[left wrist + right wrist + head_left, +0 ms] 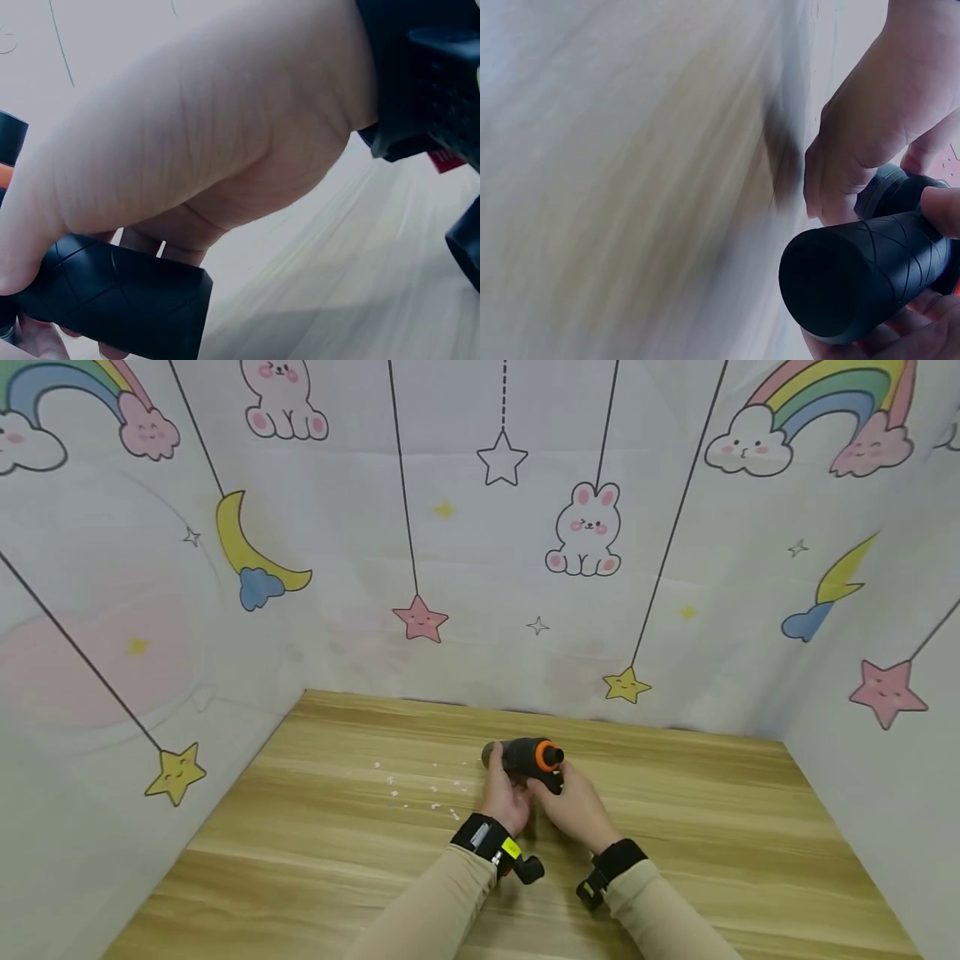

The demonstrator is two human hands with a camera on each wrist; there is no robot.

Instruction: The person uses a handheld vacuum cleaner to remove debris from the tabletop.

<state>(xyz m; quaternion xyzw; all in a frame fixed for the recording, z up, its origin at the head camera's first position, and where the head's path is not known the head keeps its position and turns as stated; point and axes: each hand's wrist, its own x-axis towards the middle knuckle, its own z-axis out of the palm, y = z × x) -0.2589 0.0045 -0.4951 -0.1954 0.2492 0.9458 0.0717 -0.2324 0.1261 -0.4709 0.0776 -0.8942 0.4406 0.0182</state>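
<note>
A black handheld tool with an orange ring [527, 757] is held above the wooden table; its exact kind is not clear. My left hand [508, 802] grips its cylindrical handle [124, 296], which has crossed grooves, with the thumb on top and fingers underneath. Beside it, my right hand [577, 806] pinches a dark part of the same tool on the other side. In the right wrist view the flat round end of the handle [825, 289] faces the camera. My right fingertips are partly hidden behind the tool there.
Several small white scraps [435, 789] lie scattered on the wooden table [360, 852], left of the hands. White cloth walls [480, 568] printed with stars, rabbits and rainbows stand behind the table and along both sides.
</note>
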